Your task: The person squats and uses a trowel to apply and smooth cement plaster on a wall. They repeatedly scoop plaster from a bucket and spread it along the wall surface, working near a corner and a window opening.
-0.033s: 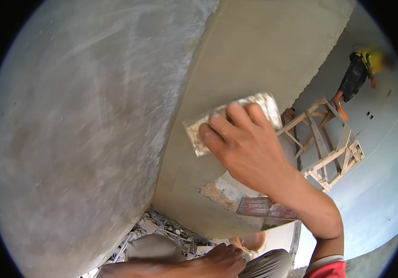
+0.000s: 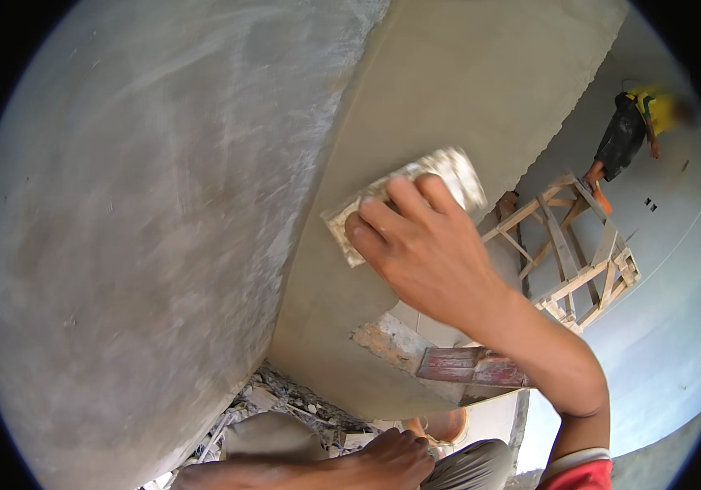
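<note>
My right hand (image 2: 428, 245) reaches up from the lower right, its fingers bent over a mottled off-white rectangular block (image 2: 448, 175). The block lies against the smooth, damp-looking grey-brown plaster of a narrow wall face (image 2: 416, 90); its edges are smeared by motion, and its underside is hidden. Low in the picture my left forearm crosses in front of my bent knees. My left hand (image 2: 391, 459) sits beside the right knee (image 2: 473, 467) with its fingers curled in; whatever they hold, if anything, is hidden.
A broad grey wall (image 2: 146, 220) meets the narrow face at a corner on the left. Rubble (image 2: 285, 400) lies at its foot, with an orange bucket (image 2: 446, 425) nearby. To the right stands a wooden trestle (image 2: 567, 253), and a person (image 2: 624, 135) in yellow is upon it.
My right hand and the block have shifted slightly up and to the left along the wall face. My left hand stays in place.
</note>
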The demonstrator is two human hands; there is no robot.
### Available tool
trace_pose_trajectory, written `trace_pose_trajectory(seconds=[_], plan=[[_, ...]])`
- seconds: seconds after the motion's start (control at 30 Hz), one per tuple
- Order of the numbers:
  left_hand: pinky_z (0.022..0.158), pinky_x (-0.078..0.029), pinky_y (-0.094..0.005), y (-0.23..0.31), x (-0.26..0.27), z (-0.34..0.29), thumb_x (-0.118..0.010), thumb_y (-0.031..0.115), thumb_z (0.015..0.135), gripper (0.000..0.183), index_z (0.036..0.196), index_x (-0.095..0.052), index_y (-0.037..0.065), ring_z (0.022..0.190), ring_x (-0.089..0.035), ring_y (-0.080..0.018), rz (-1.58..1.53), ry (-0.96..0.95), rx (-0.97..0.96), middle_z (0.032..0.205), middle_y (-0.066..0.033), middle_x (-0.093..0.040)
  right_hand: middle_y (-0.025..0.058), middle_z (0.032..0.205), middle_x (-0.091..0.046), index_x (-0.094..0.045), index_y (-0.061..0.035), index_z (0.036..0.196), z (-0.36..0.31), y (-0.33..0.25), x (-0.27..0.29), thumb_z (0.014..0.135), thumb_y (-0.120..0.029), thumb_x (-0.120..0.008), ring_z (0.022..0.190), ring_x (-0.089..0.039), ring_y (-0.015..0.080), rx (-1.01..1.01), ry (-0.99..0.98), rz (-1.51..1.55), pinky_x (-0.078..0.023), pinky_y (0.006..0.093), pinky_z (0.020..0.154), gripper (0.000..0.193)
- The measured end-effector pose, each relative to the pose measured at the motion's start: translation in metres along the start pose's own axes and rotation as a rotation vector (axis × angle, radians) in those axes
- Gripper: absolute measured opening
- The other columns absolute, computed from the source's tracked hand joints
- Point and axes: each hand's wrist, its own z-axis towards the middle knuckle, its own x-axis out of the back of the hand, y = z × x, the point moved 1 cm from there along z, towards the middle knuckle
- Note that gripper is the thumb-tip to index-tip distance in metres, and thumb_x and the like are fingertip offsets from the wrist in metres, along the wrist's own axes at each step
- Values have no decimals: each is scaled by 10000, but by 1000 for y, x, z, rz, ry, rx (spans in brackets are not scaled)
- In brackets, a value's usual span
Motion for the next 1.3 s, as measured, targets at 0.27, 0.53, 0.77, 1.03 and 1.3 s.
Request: trace_pose_trajectory(seconds=[0.27, 0.53, 0.77, 1.03, 1.3], plan=[[938, -548, -549, -3, 13, 11, -846, 102, 674, 524, 1187, -750, 54, 1088, -689, -462, -169, -20, 16, 1032, -281, -749, -40, 997, -687, -818, -139, 912, 39, 15, -39, 867, -194, -688, 1124, -532, 188, 222, -12, -114, -414, 319, 968, 148], [803, -551, -574, -17, 4, 4, -836, 163, 687, 428, 1035, -739, -67, 877, -728, -452, -102, 43, -109, 856, -300, -729, -50, 1034, -673, -821, -147, 983, 54, 20, -43, 859, -187, -673, 1135, -518, 185, 251, -135, -116, -411, 311, 988, 197], [873, -527, -575, -16, -4, 9, -851, 188, 665, 400, 966, -753, -57, 934, -709, -474, -116, 112, -111, 849, -276, -730, -63, 1001, -662, -814, -163, 948, 55, 17, -46, 857, -194, -674, 1143, -517, 175, 245, -95, -171, -407, 301, 977, 170], [975, -498, -551, -16, -7, 0, -822, 161, 754, 539, 1246, -684, -11, 1165, -633, -465, -176, 123, -74, 1156, -280, -708, -49, 992, -668, -808, -149, 927, 45, 11, -56, 855, -202, -674, 1131, -531, 180, 268, -120, -240, -402, 320, 1005, 161], [1025, -490, -528, -12, -4, -5, -802, 123, 781, 555, 1315, -670, 48, 1240, -604, -423, -47, 28, 2, 1240, -194, -710, 48, 1110, -711, -823, -98, 954, -57, -31, 2, 884, -220, -659, 1137, -574, 225, 275, -549, -141, -385, 375, 1034, 216]])
